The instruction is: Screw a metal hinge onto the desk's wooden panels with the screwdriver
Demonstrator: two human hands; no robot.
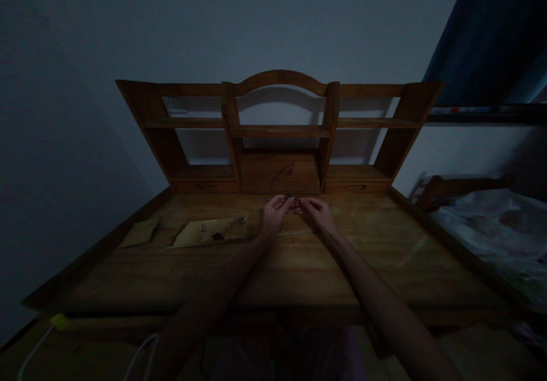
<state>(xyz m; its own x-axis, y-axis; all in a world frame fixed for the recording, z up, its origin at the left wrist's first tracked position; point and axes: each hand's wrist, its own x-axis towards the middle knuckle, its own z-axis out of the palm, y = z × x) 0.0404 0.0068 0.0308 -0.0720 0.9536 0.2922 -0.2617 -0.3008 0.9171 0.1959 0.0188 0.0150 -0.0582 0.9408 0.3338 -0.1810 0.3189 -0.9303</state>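
My left hand (276, 210) and my right hand (316, 210) meet above the back middle of the wooden desk (299, 273). Between their fingertips is a small dark thin item (291, 197), too small and dim to name. The fingers of both hands are pinched together around it. A thin stick-like end pokes out to the left of my left hand. Behind the hands, a thin dark curved line (280, 173) rises in front of the middle panel; whether it is a wire joined to the item I cannot tell.
A wooden shelf unit (280, 132) stands along the desk's back edge. Left of my hands lie a torn, stained board piece (209, 232) and a smaller flat piece (140, 233). A white cable (36, 347) with a yellow end hangs at lower left. Plastic-covered bedding (491, 221) is at right.
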